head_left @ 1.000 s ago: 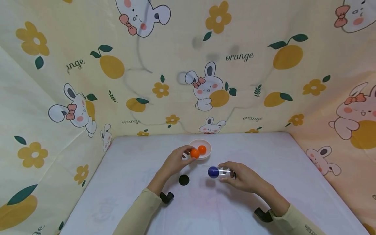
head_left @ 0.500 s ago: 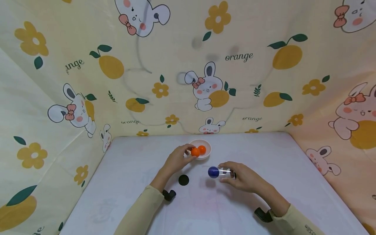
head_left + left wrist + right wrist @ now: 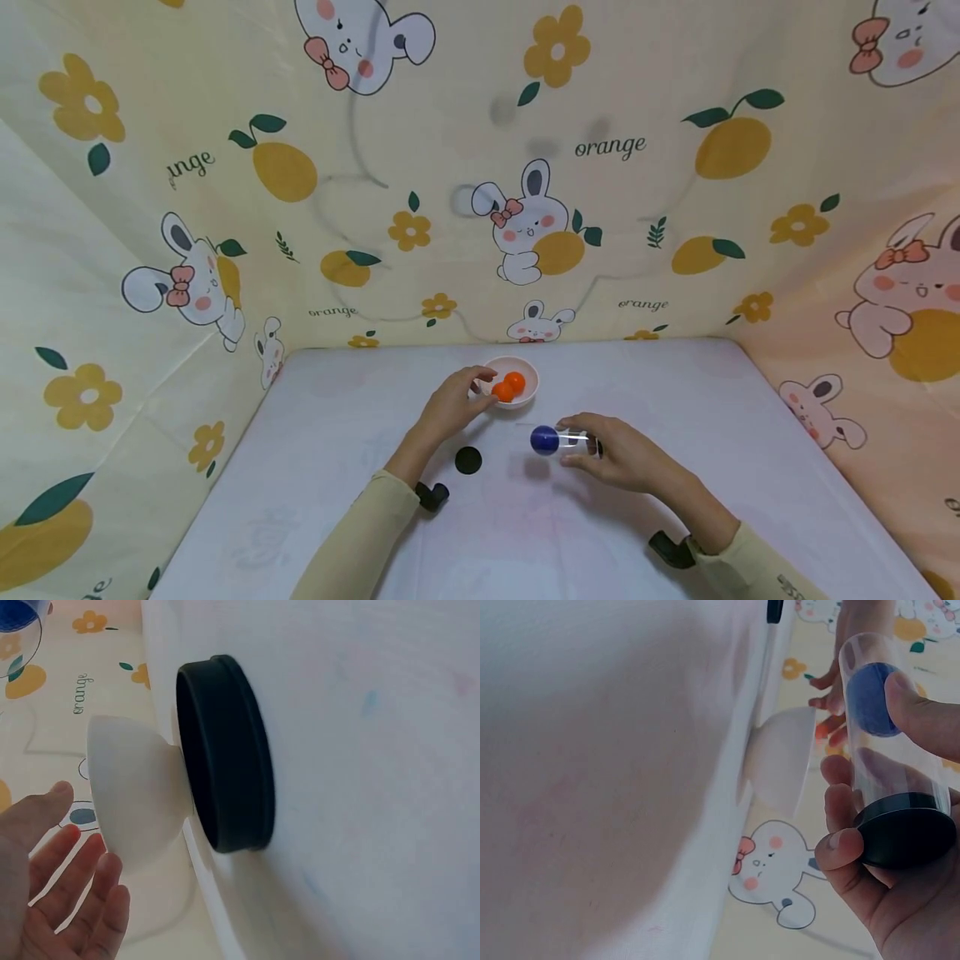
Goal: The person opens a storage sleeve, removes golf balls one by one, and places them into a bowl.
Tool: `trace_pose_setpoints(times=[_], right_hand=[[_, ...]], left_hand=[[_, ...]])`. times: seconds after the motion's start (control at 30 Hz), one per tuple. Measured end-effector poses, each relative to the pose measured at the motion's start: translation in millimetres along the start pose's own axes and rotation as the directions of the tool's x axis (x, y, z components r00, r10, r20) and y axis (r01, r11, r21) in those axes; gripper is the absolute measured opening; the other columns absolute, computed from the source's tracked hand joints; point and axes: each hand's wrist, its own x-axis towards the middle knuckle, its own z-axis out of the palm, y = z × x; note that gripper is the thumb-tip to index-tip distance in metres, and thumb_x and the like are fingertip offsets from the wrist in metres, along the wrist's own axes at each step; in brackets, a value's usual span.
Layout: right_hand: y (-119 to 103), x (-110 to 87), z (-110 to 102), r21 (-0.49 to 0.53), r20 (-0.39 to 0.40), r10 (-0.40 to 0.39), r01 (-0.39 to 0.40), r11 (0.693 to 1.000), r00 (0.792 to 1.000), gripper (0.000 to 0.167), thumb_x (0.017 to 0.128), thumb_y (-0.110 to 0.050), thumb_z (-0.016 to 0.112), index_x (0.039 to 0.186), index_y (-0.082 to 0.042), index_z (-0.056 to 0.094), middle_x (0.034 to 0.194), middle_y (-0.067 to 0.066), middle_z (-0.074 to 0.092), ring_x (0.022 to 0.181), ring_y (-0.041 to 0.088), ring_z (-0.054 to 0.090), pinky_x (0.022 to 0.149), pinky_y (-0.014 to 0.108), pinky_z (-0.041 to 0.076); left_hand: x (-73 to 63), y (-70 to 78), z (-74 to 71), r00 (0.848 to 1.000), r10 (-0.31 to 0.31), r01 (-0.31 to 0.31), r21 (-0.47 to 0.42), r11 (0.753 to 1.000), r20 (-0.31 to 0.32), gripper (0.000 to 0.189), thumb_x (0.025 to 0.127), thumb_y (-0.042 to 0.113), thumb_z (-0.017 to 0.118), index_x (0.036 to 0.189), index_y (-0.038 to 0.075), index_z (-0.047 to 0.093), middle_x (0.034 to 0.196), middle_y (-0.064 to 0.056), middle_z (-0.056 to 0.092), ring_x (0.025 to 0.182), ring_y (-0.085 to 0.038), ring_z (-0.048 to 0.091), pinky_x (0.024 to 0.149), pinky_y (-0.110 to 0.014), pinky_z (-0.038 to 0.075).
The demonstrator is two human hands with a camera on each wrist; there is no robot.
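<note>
A white bowl [image 3: 529, 395] at the back of the table holds two orange balls [image 3: 514, 382]. My left hand [image 3: 452, 406] is at the bowl's left rim, its fingers spread and relaxed. In the left wrist view, nothing lies between that hand's [image 3: 64, 885] fingers. My right hand [image 3: 626, 452] grips a clear tube [image 3: 576, 439] lying sideways in the head view. Inside the tube, near the end away from the palm, is a blue ball [image 3: 874, 699]. A black cap [image 3: 906, 834] closes the tube's other end, by the palm.
A round black lid [image 3: 468, 460] lies on the white table [image 3: 510, 533], in front of the bowl and between the forearms. Patterned cloth [image 3: 420, 167] with rabbits and oranges rises behind the table and at both sides. Wrist cameras [image 3: 671, 550] stick out from both sleeves.
The left hand has let go of the orange ball it held, which now sits in the bowl against the other one. The right hand and the tube have stayed in place.
</note>
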Motion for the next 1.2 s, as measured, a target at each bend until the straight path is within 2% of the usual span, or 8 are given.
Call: trace_pose_setpoints(times=[0.13,0.43,0.83,0.97,1.2], right_hand=[[0,-0.8,-1,0.008,0.0,-0.01,0.01,1.0,1.0,0.049,0.099,-0.04,0.079,0.137,-0.009,0.069,0.111,0.005,0.076,0.08,0.008,0.058,0.068,0.025,0.051],[-2,1.5,-2,0.006,0.019,0.025,-0.025,1.0,1.0,0.052,0.099,-0.044,0.078,0.138,-0.01,0.068,0.113,0.004,0.075,0.083,0.009,0.058,0.07,0.026,0.051],[-1,2.6,2,0.002,0.02,0.029,-0.029,1.0,0.999,0.052,0.098,-0.043,0.079,0.139,-0.012,0.068,0.11,-0.002,0.074,0.081,0.006,0.057,0.069,0.024,0.051],[-1,3.0,1,0.003,0.009,0.012,-0.012,1.0,1.0,0.05,0.099,-0.041,0.079,0.138,-0.011,0.068,0.109,0.001,0.075,0.08,0.006,0.057,0.068,0.024,0.051],[-4,4.1,-1,0.009,-0.008,-0.017,0.017,1.0,1.0,0.05,0.099,-0.039,0.079,0.137,-0.009,0.068,0.109,0.006,0.075,0.08,0.011,0.058,0.066,0.024,0.05]], left_hand=[[-4.1,-0.1,-3.0,1.0,-0.002,0.001,-0.016,1.0,-0.006,0.044,0.102,0.027,0.077,0.143,0.015,0.065,0.138,-0.006,0.068,0.116,-0.029,0.064,0.097,-0.043,0.057],[-19.1,-0.3,-9.2,0.999,-0.035,0.035,-0.019,0.999,0.0,0.039,0.104,0.029,0.075,0.141,0.021,0.066,0.135,0.002,0.069,0.114,-0.022,0.064,0.096,-0.039,0.058],[-41.7,-2.8,-9.5,0.999,0.019,-0.02,0.009,1.0,0.049,0.041,0.104,0.033,0.074,0.143,0.022,0.064,0.135,0.005,0.069,0.117,-0.017,0.064,0.1,-0.04,0.057],[-46.4,0.8,-10.6,0.997,0.026,-0.027,0.008,1.0,0.073,0.043,0.104,0.034,0.074,0.143,0.019,0.064,0.135,0.006,0.069,0.119,-0.016,0.064,0.102,-0.04,0.057],[-54.4,5.8,-13.4,0.993,0.045,-0.039,-0.055,0.998,0.109,0.046,0.103,0.033,0.076,0.144,0.017,0.064,0.136,0.006,0.068,0.119,-0.016,0.064,0.104,-0.042,0.056]])
